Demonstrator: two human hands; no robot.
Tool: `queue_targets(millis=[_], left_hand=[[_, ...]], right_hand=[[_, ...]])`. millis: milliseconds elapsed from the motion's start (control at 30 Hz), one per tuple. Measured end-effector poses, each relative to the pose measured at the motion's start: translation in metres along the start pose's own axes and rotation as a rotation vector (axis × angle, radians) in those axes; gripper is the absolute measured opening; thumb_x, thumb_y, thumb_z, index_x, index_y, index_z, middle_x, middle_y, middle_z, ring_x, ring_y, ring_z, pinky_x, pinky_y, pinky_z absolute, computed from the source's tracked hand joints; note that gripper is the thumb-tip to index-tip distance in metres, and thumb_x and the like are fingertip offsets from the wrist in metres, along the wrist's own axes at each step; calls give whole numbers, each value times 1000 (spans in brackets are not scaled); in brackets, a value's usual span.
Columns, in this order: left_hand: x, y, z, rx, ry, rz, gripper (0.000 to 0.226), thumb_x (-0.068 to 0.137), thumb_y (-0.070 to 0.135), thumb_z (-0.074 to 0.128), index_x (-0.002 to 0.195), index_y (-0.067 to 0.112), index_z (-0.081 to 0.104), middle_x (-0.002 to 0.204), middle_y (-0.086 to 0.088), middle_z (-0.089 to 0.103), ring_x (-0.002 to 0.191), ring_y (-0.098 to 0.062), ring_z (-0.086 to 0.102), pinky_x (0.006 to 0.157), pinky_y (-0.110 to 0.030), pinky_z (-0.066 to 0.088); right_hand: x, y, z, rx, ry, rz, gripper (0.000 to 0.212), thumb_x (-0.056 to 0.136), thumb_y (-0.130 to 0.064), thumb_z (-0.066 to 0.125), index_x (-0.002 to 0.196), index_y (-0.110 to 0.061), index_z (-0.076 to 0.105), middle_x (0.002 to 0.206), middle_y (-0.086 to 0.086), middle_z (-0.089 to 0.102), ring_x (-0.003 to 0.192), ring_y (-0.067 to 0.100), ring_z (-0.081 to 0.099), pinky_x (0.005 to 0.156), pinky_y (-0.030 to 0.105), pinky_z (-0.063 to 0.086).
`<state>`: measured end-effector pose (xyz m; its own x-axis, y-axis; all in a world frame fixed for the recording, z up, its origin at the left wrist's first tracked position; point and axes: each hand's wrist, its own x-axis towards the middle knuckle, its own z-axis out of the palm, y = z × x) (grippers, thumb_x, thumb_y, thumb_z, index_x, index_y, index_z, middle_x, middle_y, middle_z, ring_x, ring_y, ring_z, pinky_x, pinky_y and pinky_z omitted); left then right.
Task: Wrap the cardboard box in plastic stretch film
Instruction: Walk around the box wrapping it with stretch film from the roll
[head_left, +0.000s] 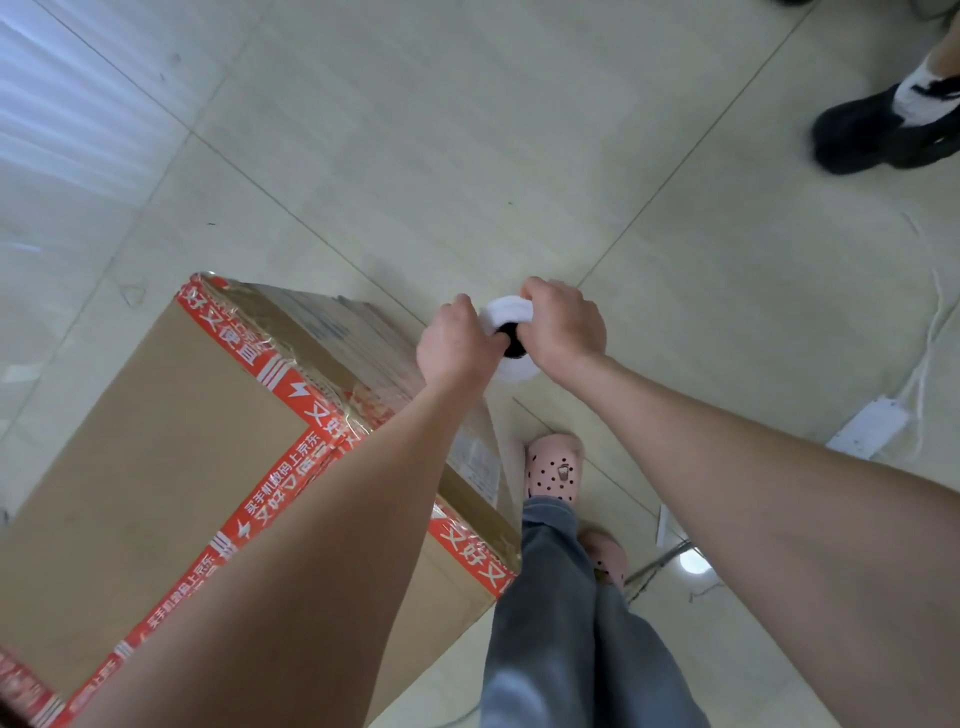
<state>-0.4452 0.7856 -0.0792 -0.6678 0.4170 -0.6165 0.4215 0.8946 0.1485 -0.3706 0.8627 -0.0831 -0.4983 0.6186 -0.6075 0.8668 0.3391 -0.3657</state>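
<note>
A large cardboard box (156, 467) with red printed tape stands on the floor at the lower left. Clear film clings to its right side face. A white roll of stretch film (511, 312) with a dark core stands upright just past the box's right corner. My left hand (452, 343) grips the roll from the left and my right hand (563, 322) grips it from the right. Most of the roll's body is hidden by my hands.
My own legs in grey trousers and pink clogs (553, 470) stand right of the box. Another person's black shoe (878, 130) is at the top right. A white power strip (867, 428) with cables lies on the pale tiled floor (467, 130) at the right.
</note>
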Motion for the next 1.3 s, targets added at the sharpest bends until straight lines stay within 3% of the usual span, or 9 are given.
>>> queue_targets(millis=[167,333,500,667,833,967,1067,1167,1300], left_hand=[[13,-9,-8,-31,60,1,35,84,29,60,110,9,46,110,-6,52,93,-28,57,63,-32,37],[28,0,-19,34,9,155,45,85,18,60,126,17,41,121,-5,46,101,-27,56,62,-33,41],[35,8,-23,178,-70,328,51,89,13,52,138,25,41,125,-5,48,114,-25,50,70,-35,44],[48,2,-33,116,-68,203,30,86,16,55,116,15,53,105,-8,56,94,-31,59,62,-32,38],[53,-10,-41,-114,-44,-92,29,85,24,59,110,9,53,106,-14,61,99,-34,59,67,-32,40],[62,-15,-47,-257,1,-253,34,84,32,63,106,7,54,107,-14,62,100,-34,59,72,-33,42],[66,-18,-48,-310,21,-329,34,84,31,62,107,7,53,110,-15,61,102,-34,58,76,-33,44],[70,-20,-49,-259,28,-336,35,85,31,60,110,6,51,111,-14,60,103,-33,57,72,-32,40],[83,-18,-58,-160,44,-195,35,87,21,55,121,15,48,115,-9,53,102,-30,57,69,-33,41]], right_hand=[[12,-23,4,-3,-10,-110,41,89,-10,48,127,-24,48,129,3,49,102,32,58,72,32,38],[13,-20,8,315,-66,390,47,84,-24,63,126,-15,42,129,9,48,110,34,56,79,33,41],[21,-23,4,197,-11,252,26,88,-19,54,113,-19,48,119,7,51,99,33,57,74,34,42],[36,-34,0,73,-53,53,25,93,-24,46,115,-26,56,114,3,55,100,33,58,70,32,37],[50,-60,-12,-95,-119,-289,40,90,-10,49,124,-28,56,128,1,52,110,30,56,80,34,42],[61,-70,-16,-52,-143,-83,46,88,-17,57,132,-23,43,135,4,44,112,30,55,82,35,44],[73,-70,-18,55,-219,90,50,81,-33,67,124,-16,46,124,9,56,110,30,57,78,31,43],[81,-77,-18,76,-224,73,37,81,-28,65,113,-17,51,113,7,63,101,28,59,69,28,39],[85,-90,-19,-13,-225,-30,28,83,-25,61,110,-19,54,106,8,65,96,29,60,69,28,40]])
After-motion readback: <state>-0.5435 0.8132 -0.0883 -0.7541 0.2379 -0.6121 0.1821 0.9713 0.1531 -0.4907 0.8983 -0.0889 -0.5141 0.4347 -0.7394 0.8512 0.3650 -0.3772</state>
